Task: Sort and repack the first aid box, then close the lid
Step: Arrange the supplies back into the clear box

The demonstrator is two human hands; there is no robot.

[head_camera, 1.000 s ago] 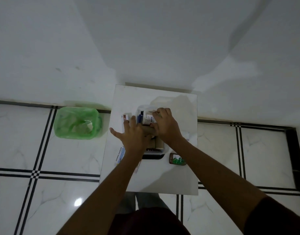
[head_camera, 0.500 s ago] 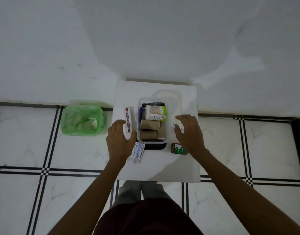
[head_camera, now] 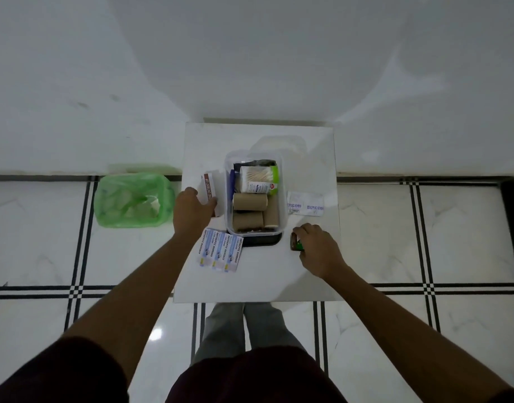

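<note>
A clear first aid box [head_camera: 227,199] stands open on the small white table [head_camera: 258,274], on top of a dark lid [head_camera: 263,239]. Inside lie tan bandage rolls [head_camera: 249,201], a cotton swab pack [head_camera: 257,178] and a blue pen. My left hand [head_camera: 193,212] rests on a white-and-red carton [head_camera: 210,187] left of the box. My right hand [head_camera: 318,248] closes on a small brown bottle with a green label [head_camera: 296,244] right of the box. Antiseptic bandage strips [head_camera: 220,253] lie in front of the box on the left. White sachets [head_camera: 305,204] lie right of it.
A bin lined with a green bag [head_camera: 133,200] stands on the tiled floor left of the table. The white wall rises just behind the table. My legs are under the table's near edge.
Both hands have left the box and moved apart. The left went out to the carton. The right dropped down onto the small brown bottle.
</note>
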